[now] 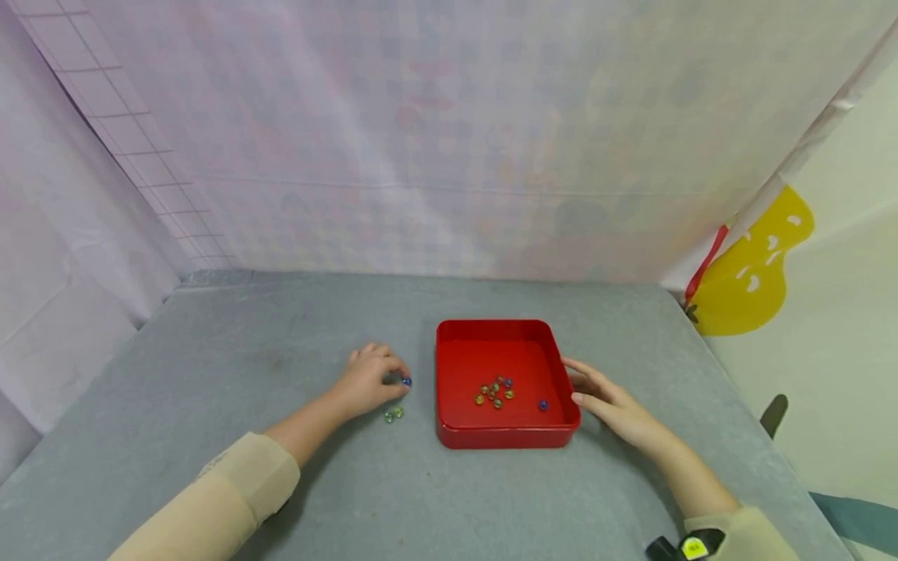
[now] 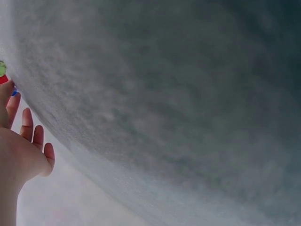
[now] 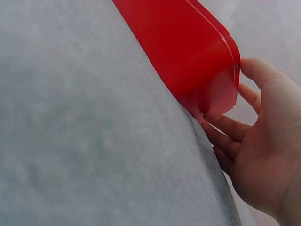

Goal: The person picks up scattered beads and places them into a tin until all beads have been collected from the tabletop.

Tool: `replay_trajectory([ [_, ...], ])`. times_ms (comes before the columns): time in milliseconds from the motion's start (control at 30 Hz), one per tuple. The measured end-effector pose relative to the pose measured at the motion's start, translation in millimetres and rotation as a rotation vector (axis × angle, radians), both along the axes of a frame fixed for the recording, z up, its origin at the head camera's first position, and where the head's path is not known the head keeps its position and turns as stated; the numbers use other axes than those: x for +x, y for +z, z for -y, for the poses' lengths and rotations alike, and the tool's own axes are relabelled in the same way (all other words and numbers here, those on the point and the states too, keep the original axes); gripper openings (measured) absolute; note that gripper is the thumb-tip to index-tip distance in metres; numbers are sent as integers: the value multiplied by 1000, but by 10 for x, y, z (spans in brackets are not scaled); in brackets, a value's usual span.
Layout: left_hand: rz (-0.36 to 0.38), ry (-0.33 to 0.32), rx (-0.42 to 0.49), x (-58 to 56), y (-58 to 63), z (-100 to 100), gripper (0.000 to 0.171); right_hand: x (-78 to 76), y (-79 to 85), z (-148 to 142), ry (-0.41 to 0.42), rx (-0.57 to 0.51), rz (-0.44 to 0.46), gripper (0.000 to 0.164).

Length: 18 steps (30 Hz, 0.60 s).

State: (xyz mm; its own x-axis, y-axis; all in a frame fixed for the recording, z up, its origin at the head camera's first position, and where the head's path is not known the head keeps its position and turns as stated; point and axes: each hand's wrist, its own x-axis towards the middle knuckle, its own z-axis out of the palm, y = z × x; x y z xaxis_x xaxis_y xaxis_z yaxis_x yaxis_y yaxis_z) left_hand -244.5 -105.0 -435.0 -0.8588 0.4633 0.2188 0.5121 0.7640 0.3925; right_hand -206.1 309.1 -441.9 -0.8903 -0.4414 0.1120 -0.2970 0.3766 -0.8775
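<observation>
Between the thumb and index finger of my left hand (image 1: 372,379) a blue marble (image 1: 407,382) is pinched, close to the tabletop. Two greenish marbles (image 1: 398,412) lie side by side on the table just below that hand. To its right stands a square red box (image 1: 507,439), open at the top. Several yellowish marbles (image 1: 497,403) cluster on the box floor with a blue one, and another blue marble (image 1: 543,405) sits apart near the right. My right hand (image 1: 617,405) touches the box's right wall with extended fingers, also seen against the red side (image 3: 183,52) in the right wrist view.
A grey cloth covers the table (image 1: 337,499). Pale patterned curtains (image 1: 393,156) hang behind it and at both sides; the right one carries a yellow printed shape (image 1: 751,288). A black strap device (image 1: 684,545) is on the right wrist.
</observation>
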Motion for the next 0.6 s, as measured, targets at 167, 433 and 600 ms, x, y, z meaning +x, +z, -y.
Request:
replay_trajectory([
  [167, 1, -7, 1, 2, 8, 5, 14, -4, 2, 2, -7, 4, 4, 52],
  [433, 14, -8, 8, 5, 18, 17, 13, -10, -4, 0, -3, -6, 13, 52],
  [600, 15, -14, 23, 5, 34, 27, 12, -8, -2, -7, 7, -8, -1, 52],
])
